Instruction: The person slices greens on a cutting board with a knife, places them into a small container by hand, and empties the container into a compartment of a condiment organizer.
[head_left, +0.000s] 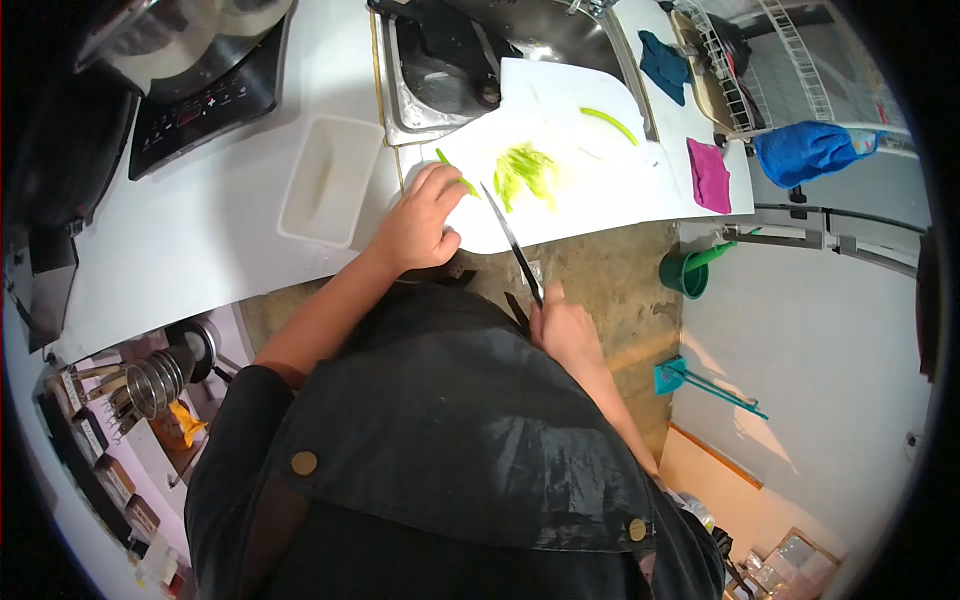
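Note:
My left hand (pixel 425 215) rests at the left edge of a white cutting board (pixel 600 190). Its bent fingers press down on a thin green vegetable piece (pixel 443 157), partly hidden under them. In my right hand (pixel 567 325) is the dark handle of a knife (pixel 512 240). The blade slants across the board's near edge, its tip close to the green piece. A pile of thin green slices (pixel 522 175) lies just right of the tip. Farther back on the right, a long curved green piece (pixel 608 123) lies on the board.
Behind the board is a metal sink (pixel 415 110) with a black pan-like item (pixel 455 40) inside. A white plastic tub (pixel 330 180) and an induction cooker (pixel 210 105) stand to the left. Blue (pixel 663 66) and pink cloths (pixel 708 176) lie on the right.

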